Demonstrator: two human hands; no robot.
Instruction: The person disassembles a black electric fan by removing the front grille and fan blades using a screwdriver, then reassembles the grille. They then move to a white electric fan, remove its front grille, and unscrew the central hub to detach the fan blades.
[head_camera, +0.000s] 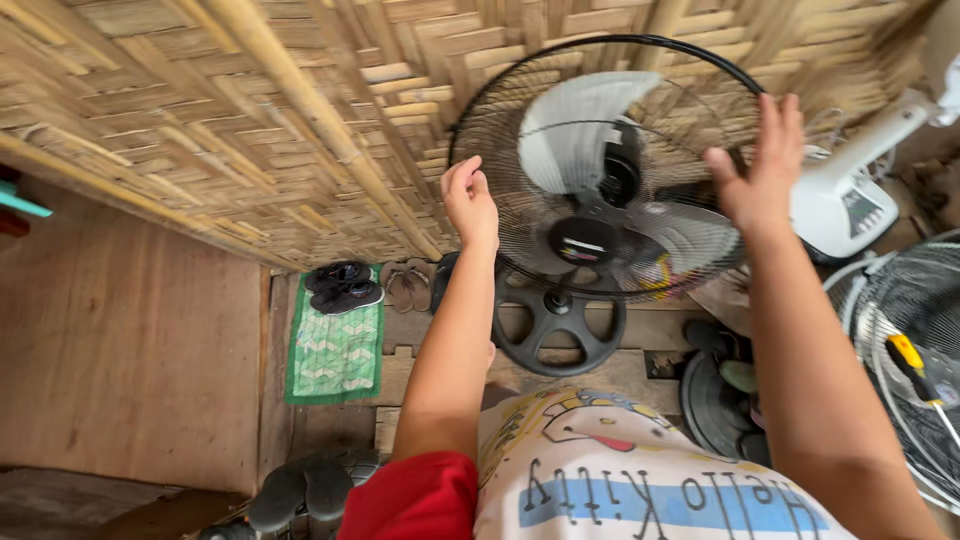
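I hold a round black wire fan guard (520, 130) up in front of me, with grey fan blades (575, 125) and a black hub (583, 240) behind its wires. My left hand (470, 200) grips the guard's left rim with fingers curled around it. On the right rim rests my right hand (762, 165), palm against the wires and fingers spread upward. Below the guard lies a black spoked plastic ring (555, 325) on the wooden floor.
A woven bamboo wall (250, 110) stands behind. A green mat (333, 350) lies on the floor with dark sandals (342, 285). A white fan base (845, 200) is at right, another wire guard (900, 330) with a yellow-handled screwdriver (915, 365) on it.
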